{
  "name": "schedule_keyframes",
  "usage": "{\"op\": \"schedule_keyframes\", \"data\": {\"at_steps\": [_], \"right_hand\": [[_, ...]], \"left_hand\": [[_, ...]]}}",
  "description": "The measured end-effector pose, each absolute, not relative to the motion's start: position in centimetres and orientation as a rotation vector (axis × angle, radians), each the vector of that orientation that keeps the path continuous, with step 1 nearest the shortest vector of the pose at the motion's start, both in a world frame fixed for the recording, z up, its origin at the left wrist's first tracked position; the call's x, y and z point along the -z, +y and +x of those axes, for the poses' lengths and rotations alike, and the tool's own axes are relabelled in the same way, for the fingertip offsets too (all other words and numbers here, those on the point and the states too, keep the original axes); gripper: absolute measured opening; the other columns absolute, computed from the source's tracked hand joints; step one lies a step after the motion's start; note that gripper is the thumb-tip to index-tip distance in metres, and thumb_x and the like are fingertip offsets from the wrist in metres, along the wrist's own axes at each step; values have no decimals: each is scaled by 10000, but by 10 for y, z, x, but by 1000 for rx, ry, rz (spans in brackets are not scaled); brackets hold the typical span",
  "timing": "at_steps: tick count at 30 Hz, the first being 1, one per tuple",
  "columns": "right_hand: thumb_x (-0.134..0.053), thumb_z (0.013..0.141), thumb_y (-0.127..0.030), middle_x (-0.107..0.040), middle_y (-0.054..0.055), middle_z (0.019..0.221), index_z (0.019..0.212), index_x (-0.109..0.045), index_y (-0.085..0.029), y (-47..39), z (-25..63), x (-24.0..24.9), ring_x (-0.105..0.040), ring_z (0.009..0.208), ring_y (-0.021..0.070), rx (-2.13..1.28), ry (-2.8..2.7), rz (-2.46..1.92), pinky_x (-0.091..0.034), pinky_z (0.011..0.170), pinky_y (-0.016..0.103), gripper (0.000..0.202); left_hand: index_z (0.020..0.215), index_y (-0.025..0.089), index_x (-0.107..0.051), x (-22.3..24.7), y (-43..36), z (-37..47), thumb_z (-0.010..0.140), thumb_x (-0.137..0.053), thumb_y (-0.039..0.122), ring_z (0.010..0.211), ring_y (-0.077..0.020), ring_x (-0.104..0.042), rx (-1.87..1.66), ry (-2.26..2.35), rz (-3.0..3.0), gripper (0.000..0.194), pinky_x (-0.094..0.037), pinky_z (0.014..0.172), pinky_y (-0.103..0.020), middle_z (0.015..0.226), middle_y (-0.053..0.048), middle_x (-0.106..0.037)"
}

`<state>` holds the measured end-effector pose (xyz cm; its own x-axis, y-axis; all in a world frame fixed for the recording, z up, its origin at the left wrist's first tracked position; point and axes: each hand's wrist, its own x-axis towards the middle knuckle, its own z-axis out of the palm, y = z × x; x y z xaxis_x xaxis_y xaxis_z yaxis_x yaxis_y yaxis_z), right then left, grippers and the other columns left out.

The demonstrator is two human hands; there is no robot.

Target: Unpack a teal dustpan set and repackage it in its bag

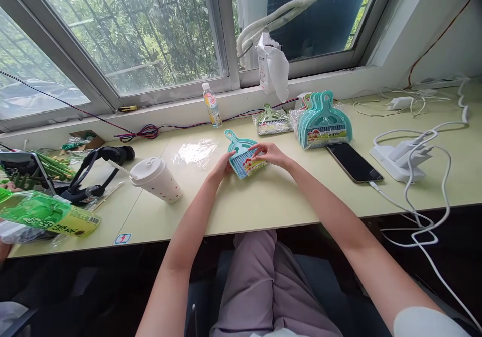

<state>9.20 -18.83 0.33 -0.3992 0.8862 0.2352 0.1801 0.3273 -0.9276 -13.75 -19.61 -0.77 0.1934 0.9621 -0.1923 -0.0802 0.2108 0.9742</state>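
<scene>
In the head view, a teal mini dustpan with a small brush is tilted up just above or on the table in front of me. Its handle points up and left, and a printed label crosses its lower part. My left hand grips its left edge. From the right, my right hand has its fingers closed over the label side. Left of it lies a clear plastic wrapper, flat on the table. Several similar teal dustpan sets stand behind to the right, beside a green wrapped set.
A white lidded cup with a straw stands left of my forearm. To the right are a phone and a power strip with looping white cables. A drink bottle stands by the window. A green bottle lies far left.
</scene>
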Motion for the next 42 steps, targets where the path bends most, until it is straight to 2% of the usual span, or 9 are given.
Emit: {"op": "schedule_keyframes", "data": {"at_steps": [4,9,14,18,21,23,29,39,42], "right_hand": [[-795,731,-290,-807,20,888,1100,-761,-235,-191,80,4,-740,864,212,-872,-1957,-986,-532,807,323,374],[-806,762,-290,-811,9,942,1094,-756,-260,-194,76,4,-738,854,220,-543,-2092,-1046,-514,882,362,337],[-641,892,-493,-609,130,1419,1314,-600,-253,-182,86,4,-623,1198,316,-191,-1613,-1182,-434,1056,540,487],[-469,959,-513,-472,150,1511,1405,-426,-253,-174,95,3,-554,1316,261,-675,-966,-1282,-484,1074,466,518],[-476,945,-497,-590,123,1397,1307,-473,-258,-182,84,4,-680,1134,213,-1379,-959,-1085,-575,963,380,434],[-586,887,-415,-679,81,1267,1218,-514,-261,-190,69,6,-725,976,185,-1572,-1090,-931,-602,901,353,372],[-659,795,-197,-741,19,1033,1083,-525,-251,-198,54,11,-737,785,149,-1446,-1038,-996,-629,836,349,322],[-659,856,-161,-773,42,1039,1024,-636,-208,-196,61,14,-756,797,157,-1512,-1031,-932,-642,867,365,176],[-668,839,-108,-786,55,1001,981,-651,-195,-195,63,14,-765,821,177,-1493,-973,-943,-645,875,382,167]], "left_hand": [[1121,157,-665,7,-203,-136,753,-799,494,896,-238,-696,-822,961,1285,517,-555,766,-324,1017,-97,-723],[1147,170,-644,11,-201,-139,600,-889,310,931,-252,-702,-817,963,1292,615,-555,771,-322,1039,-85,-729],[1185,175,-620,12,-197,-142,569,-862,255,1026,-307,-700,-957,999,1279,667,-582,824,-386,1093,-96,-727],[1176,163,-618,6,-200,-141,576,-858,267,1095,-327,-680,-1126,976,1200,655,-569,921,-443,1129,-112,-717],[1191,170,-621,2,-202,-139,573,-873,263,1120,-326,-669,-1223,917,1166,674,-557,966,-455,1155,-113,-709],[1190,173,-620,1,-202,-138,568,-883,259,1123,-322,-666,-1246,893,1150,681,-553,978,-458,1157,-111,-706],[1207,172,-621,5,-199,-136,569,-901,276,1134,-334,-662,-1158,908,1199,704,-563,962,-460,1181,-123,-694],[1205,185,-598,9,-197,-136,542,-945,308,1104,-324,-656,-1160,931,1259,758,-561,933,-453,1175,-122,-683],[1142,191,-625,8,-193,-144,732,-839,480,1087,-327,-659,-1108,1037,1321,545,-570,902,-465,1117,-127,-680]]}}
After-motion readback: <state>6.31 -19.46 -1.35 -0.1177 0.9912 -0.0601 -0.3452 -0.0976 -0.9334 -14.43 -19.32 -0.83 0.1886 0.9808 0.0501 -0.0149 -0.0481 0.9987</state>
